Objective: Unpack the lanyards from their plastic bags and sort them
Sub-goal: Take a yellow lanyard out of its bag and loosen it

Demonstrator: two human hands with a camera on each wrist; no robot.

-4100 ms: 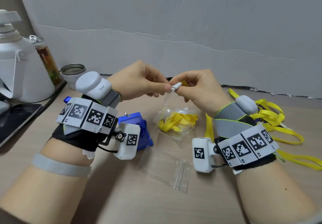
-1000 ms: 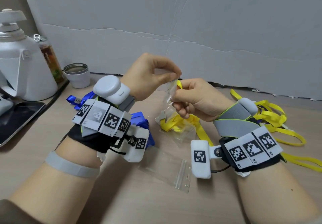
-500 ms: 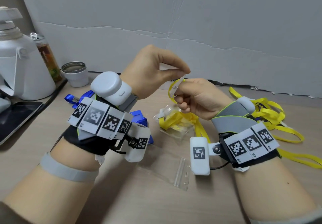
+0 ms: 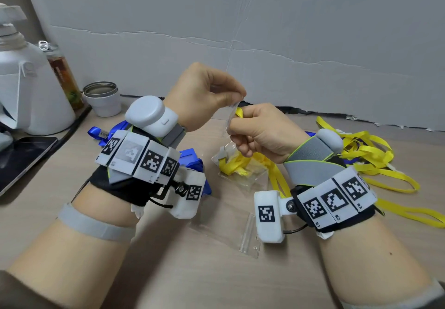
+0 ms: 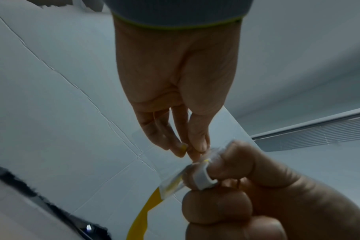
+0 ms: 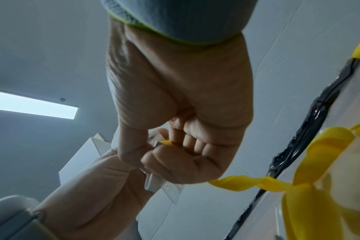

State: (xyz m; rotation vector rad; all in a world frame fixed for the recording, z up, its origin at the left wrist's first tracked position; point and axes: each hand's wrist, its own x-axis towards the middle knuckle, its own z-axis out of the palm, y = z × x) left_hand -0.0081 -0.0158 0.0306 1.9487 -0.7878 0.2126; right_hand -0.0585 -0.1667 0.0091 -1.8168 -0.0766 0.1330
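Note:
My right hand (image 4: pixel 234 129) grips the end of a yellow lanyard (image 4: pixel 274 176), with its white clip (image 5: pixel 203 177) showing at the fist (image 6: pixel 164 149). My left hand (image 4: pixel 237 99) is just above it and pinches a small strip of clear plastic (image 4: pixel 232 116) at that end, thumb against fingertips (image 5: pixel 195 151). The yellow strap (image 6: pixel 257 183) hangs from my right fist down to a crumpled clear plastic bag (image 4: pixel 243 174) on the table, where more of the strap lies bunched.
Loose yellow lanyards (image 4: pixel 370 157) lie on the table at the right and blue lanyards (image 4: pixel 192 162) at the left behind my left wrist. A flat clear bag (image 4: pixel 231 231) lies in front. A white jug (image 4: pixel 26 87), a bottle (image 4: pixel 62 75), a metal cup (image 4: pixel 102 98) and a tablet (image 4: pixel 21 157) stand at far left.
Four seconds ago both hands pinched the top of the hanging bag. Now the bag rests on the table with the lanyard's end pulled out; over the last second both hands rose a little.

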